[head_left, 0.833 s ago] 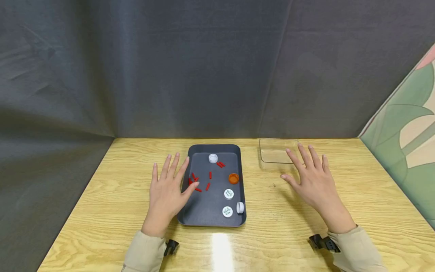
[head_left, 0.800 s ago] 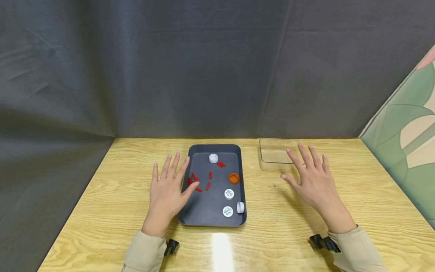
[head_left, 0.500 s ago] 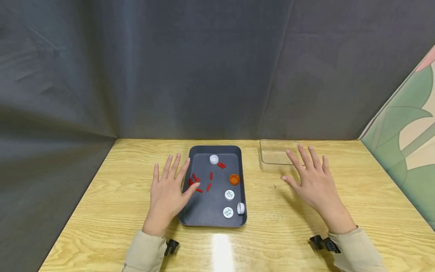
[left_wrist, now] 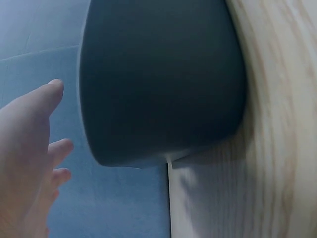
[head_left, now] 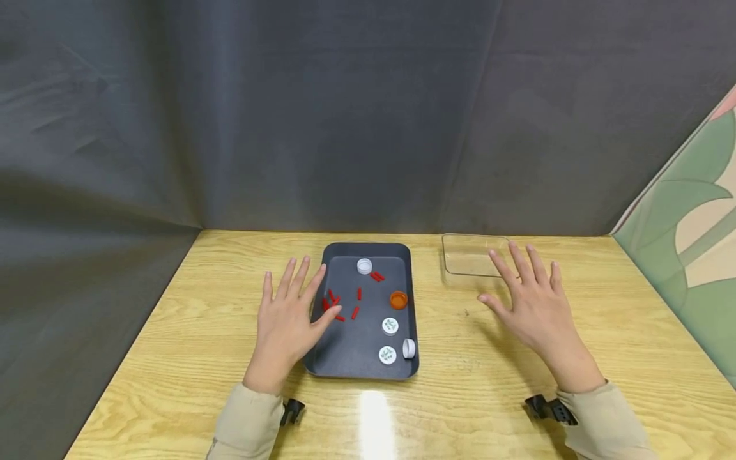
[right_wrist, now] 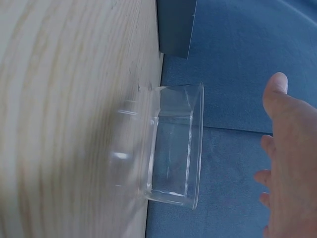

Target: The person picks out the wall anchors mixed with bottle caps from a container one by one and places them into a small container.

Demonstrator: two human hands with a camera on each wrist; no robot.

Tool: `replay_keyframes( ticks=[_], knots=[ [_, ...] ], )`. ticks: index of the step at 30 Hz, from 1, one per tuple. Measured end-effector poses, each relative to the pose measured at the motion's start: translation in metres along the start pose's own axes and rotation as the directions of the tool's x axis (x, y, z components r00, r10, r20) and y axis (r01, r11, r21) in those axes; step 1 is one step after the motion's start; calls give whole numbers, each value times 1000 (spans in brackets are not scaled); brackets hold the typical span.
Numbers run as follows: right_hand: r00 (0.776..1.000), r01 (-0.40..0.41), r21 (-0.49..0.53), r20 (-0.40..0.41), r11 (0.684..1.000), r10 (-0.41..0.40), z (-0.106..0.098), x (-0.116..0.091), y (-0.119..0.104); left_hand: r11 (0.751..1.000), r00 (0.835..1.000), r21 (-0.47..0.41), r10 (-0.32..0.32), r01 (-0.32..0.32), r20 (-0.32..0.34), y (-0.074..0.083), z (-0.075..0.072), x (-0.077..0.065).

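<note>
In the head view my left hand [head_left: 287, 329] hovers with spread fingers over the left edge of a dark grey tray [head_left: 351, 354]. Its thumb overlaps some short red rods [head_left: 355, 313] that lie scattered in the tray. Beside them sit a white cap [head_left: 365, 266], an orange cap [head_left: 398, 300], two white discs [head_left: 390, 326] with green marks, and a white cap on its side [head_left: 409, 349]. My right hand [head_left: 535, 313], fingers also spread and holding nothing, hovers right of the tray. Its fingertips overlap the near right corner of a clear rectangular container [head_left: 468, 257].
The light wooden table [head_left: 190, 332] ends at a dark grey curtain [head_left: 345, 128] behind and to the left. A panel with leaf patterns [head_left: 690, 230] borders the right side. Black wrist mounts [head_left: 293, 412] sit at both beige sleeves.
Both hands keep almost the same pose. The head view has shifted slightly, so the tray and container appear a little further right.
</note>
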State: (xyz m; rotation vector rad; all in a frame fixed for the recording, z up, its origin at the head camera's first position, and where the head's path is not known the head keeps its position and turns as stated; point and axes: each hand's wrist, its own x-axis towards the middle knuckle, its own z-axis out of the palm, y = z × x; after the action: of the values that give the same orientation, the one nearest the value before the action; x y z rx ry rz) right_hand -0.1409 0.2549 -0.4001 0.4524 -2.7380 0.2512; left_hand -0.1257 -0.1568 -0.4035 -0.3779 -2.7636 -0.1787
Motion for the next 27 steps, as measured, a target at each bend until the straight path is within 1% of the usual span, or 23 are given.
replay_keyframes(
  ticks=[6,12,15,18,24,27],
  knots=[
    [1000,10,4,-2,1000,-10,3,-2,0,1000,998,1,16,-16,57,-2,1,0],
    [1000,8,13,5,1000,-8,4,-1,-1,997,990,-53,60,-54,128,-8,1,-1],
    [1000,-2,8,16,1000,2,4,-1,-2,991,982,-115,82,-62,172,-13,3,-2],
    [1000,-7,10,27,1000,7,4,0,-3,981,971,-185,95,-54,220,-18,5,-3],
    [1000,-12,20,27,1000,12,4,1,-4,952,948,-307,96,2,304,-28,10,-4],
    [999,-19,27,32,999,18,6,1,-5,929,937,-370,101,32,333,-33,12,-3]
  ],
)
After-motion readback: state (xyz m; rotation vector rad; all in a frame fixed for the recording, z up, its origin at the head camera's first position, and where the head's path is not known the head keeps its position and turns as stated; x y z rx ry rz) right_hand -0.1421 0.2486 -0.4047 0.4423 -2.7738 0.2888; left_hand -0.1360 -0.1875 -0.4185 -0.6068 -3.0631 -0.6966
